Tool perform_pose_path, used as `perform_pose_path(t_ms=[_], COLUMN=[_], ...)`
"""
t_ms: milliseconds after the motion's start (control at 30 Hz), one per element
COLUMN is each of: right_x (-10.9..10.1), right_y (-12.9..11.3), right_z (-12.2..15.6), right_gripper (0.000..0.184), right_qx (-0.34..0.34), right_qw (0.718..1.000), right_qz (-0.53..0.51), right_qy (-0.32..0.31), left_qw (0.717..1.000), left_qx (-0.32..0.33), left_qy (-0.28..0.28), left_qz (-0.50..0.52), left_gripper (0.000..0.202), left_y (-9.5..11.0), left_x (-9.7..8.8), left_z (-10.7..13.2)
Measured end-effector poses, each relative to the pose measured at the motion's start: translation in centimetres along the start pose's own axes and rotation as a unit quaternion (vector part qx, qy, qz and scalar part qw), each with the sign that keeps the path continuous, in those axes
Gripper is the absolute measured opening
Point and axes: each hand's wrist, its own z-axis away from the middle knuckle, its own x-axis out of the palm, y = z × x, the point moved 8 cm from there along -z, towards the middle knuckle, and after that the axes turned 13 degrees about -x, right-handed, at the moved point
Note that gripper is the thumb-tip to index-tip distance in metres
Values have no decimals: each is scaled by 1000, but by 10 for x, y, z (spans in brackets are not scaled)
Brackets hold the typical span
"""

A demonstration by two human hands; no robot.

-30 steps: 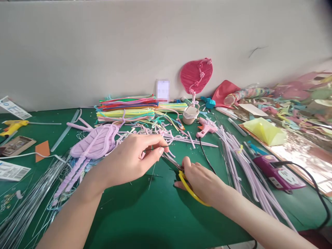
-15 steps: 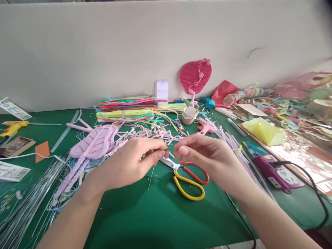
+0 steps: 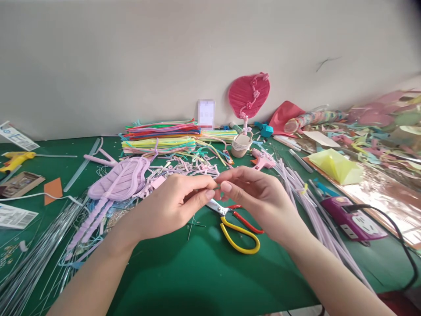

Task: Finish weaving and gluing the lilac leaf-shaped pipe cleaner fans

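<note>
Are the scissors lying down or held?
Lying down: the scissors rest on the table, no fingers through the yellow handle; the right hand partly hides the red one.

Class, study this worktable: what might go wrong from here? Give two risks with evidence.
The scissors lie close to the left hand and right hand, so a finger might brush the blades. Thin crossed strands on the green tabletop could be overlooked, perhaps pricking skin if stiff.

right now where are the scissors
In the head view, the scissors lie on the green table just right of centre, partly hidden by the right hand, blades pointing toward the left hand.
</note>
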Motion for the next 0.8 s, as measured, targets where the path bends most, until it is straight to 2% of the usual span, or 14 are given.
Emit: perform_pose_path(t_ms=[300, 667, 800], right_x=[1, 4, 6], right_y=[13, 12, 11], right_z=[1, 6, 5], right_gripper=[19, 19, 22], right_qx=[42, 43, 41], right_qw=[997, 996, 995], right_qz=[-69, -80, -85], right_qy=[2, -1, -23], left_qw=[1000, 997, 997], left_qx=[-6, 4, 12], left_qy=[5, -53, -48], left_qz=[22, 53, 52], left_gripper=[27, 31, 28], left_y=[1, 1, 3], left_x=[3, 9, 6], left_z=[-2, -6, -6])
